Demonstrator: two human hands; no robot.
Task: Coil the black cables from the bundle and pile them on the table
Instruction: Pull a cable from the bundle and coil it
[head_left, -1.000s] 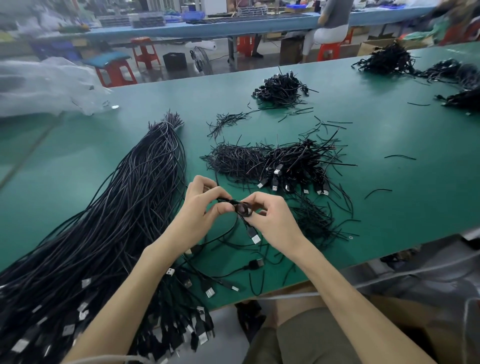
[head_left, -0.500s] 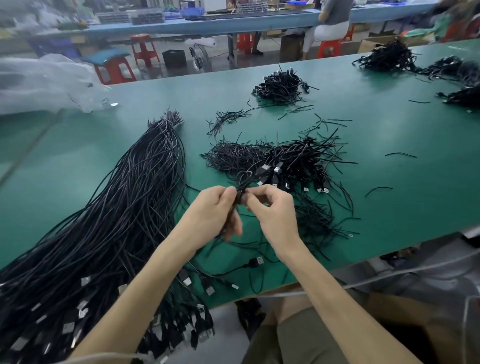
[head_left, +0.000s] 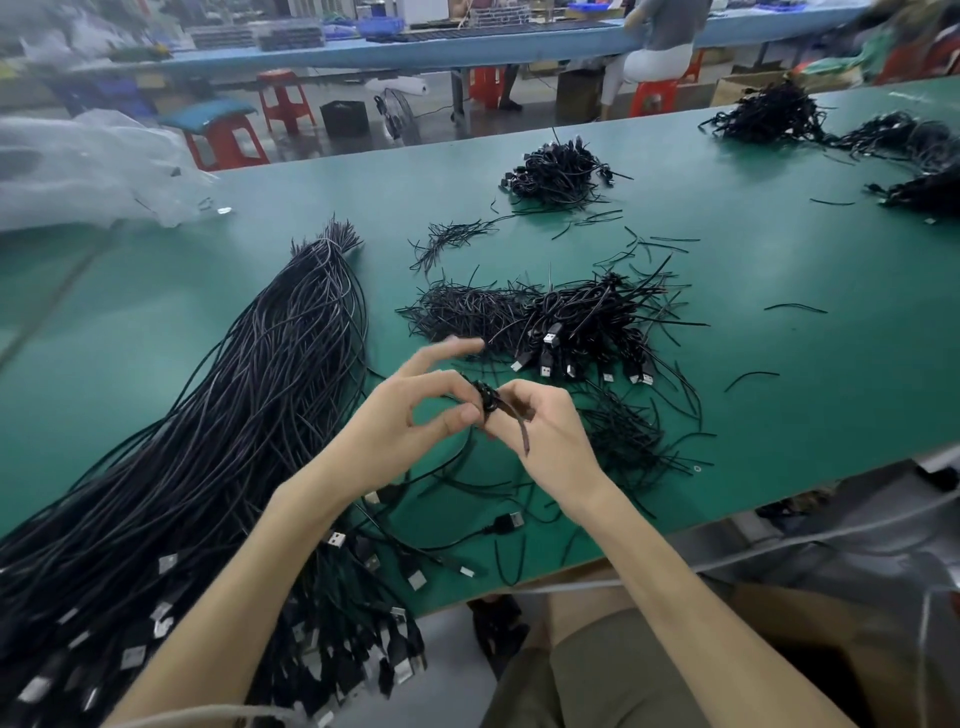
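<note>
A long bundle of black cables (head_left: 249, 415) lies on the green table (head_left: 779, 312) at the left, its USB plugs hanging over the near edge. My left hand (head_left: 415, 410) and my right hand (head_left: 540, 431) meet above the table's front. Between them is a small coiled black cable (head_left: 487, 399). My left thumb and a finger pinch the coil, with the forefinger stretched out. My right hand's fingers pinch it from the other side, and a dark tie end hangs down across that hand. Just beyond lies a pile of coiled cables (head_left: 587, 322) with plugs.
Loose black ties (head_left: 457, 306) lie scattered left of the pile and further back. Another coil heap (head_left: 558, 171) sits further back, more heaps (head_left: 769, 111) at the far right. Clear plastic wrap (head_left: 88, 166) is at the far left. Red stools and another bench stand behind.
The cable between my hands has been wound into a tight small coil. My left forefinger has stretched out, and a tie end now hangs over my right hand.
</note>
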